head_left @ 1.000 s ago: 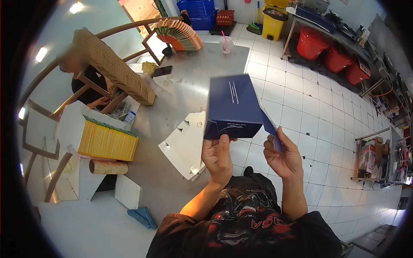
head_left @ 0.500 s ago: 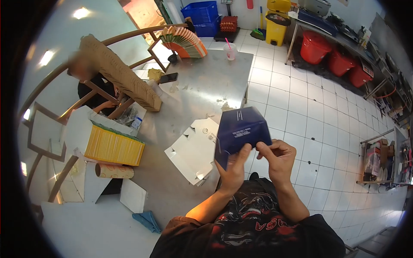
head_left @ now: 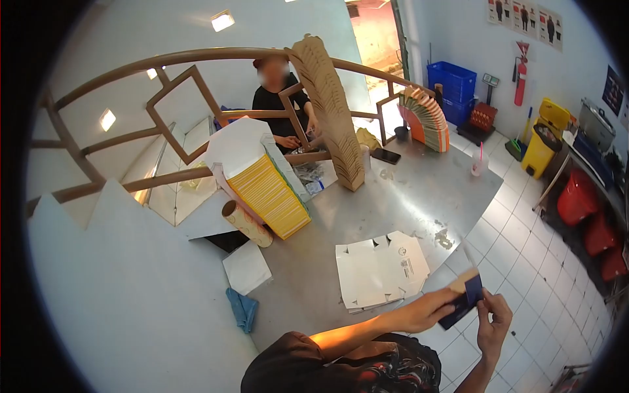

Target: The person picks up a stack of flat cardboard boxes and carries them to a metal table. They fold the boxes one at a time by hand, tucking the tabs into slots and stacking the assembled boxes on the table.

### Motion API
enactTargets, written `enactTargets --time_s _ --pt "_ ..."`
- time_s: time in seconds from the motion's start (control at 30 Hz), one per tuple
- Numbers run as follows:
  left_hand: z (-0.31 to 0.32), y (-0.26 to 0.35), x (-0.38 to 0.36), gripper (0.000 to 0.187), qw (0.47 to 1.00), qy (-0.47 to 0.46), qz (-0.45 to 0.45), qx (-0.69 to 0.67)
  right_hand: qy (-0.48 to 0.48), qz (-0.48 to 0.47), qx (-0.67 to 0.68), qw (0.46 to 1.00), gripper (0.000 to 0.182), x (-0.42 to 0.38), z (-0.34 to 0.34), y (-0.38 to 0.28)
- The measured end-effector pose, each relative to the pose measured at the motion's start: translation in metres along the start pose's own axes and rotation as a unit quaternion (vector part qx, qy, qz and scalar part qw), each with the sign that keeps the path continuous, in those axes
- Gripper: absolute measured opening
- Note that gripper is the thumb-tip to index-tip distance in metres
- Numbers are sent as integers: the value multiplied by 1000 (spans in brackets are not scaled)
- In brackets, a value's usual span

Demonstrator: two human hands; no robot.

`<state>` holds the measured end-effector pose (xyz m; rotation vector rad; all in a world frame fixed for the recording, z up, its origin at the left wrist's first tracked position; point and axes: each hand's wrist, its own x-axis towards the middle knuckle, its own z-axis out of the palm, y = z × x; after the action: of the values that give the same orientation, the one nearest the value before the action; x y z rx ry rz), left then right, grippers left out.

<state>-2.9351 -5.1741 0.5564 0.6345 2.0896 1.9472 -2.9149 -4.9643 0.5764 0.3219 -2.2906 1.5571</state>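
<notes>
Off the table's front right corner, I hold a dark blue cardboard box (head_left: 466, 302) with white or tan showing at its top edge. It is tilted and partly folded. My left hand (head_left: 422, 310) grips its left side, fingers closed on the card. My right hand (head_left: 493, 319) pinches its right edge between thumb and fingers. Several flat white box blanks (head_left: 377, 272), die-cut with tabs and small printing, lie stacked on the metal table (head_left: 314, 268) left of my hands.
A tall stack of brown cardboard (head_left: 331, 111), yellow-edged cartons (head_left: 268, 196), a cardboard tube (head_left: 247, 224), a blue cloth (head_left: 242, 310), a phone (head_left: 386, 156) and a plastic cup (head_left: 479, 164) are on the table. Across it sits another person (head_left: 278, 101) by a brown railing.
My view has swung left, so the table and the other person sit farther right in it. The blue box has turned from its broad printed face to a narrower, slanted view, still in both hands.
</notes>
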Motion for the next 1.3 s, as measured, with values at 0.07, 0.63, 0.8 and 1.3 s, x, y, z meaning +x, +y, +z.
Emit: enactTargets --time_s 0.07,0.63,0.8,1.3 --pt "-5 12 -5 40 988 -74 83 104 18 77 31 996 24 -1 6 2" --pt "-9 3 -4 50 916 -159 32 367 -78 102 17 992 34 -14 -8 29" --pt "-5 11 -13 41 899 12 60 434 92 164 84 979 15 -11 10 41" --pt "-21 -10 -37 41 908 79 211 354 -81 122 56 988 17 3 36 13"
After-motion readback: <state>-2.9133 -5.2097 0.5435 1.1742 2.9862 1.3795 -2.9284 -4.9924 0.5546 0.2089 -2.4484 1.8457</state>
